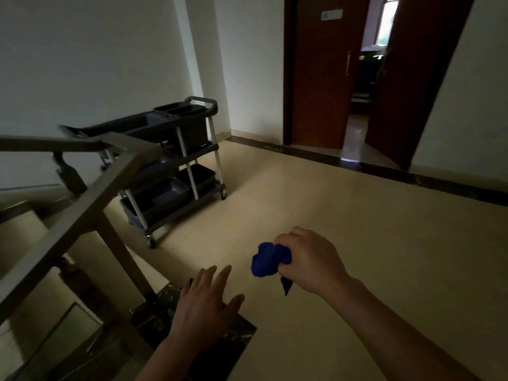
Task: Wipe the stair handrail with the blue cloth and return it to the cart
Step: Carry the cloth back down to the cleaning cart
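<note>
My right hand (310, 259) is closed around a bunched blue cloth (268, 261), held in the air over the landing floor. My left hand (206, 301) hovers just left of it, fingers spread, holding nothing. The metal stair handrail (82, 213) slopes down at the left, with its upper end turning level near the cart. The dark three-shelf cleaning cart (176, 160) stands behind the rail on the landing, with bins on its shelves, well beyond both hands.
Stairs (24, 237) descend at the left behind the rail posts. A dark stone edge (220, 342) marks the top step beneath my left hand. Brown double doors (321, 70) stand partly open at the back right. Beige floor (357, 243) stretches between me and the cart.
</note>
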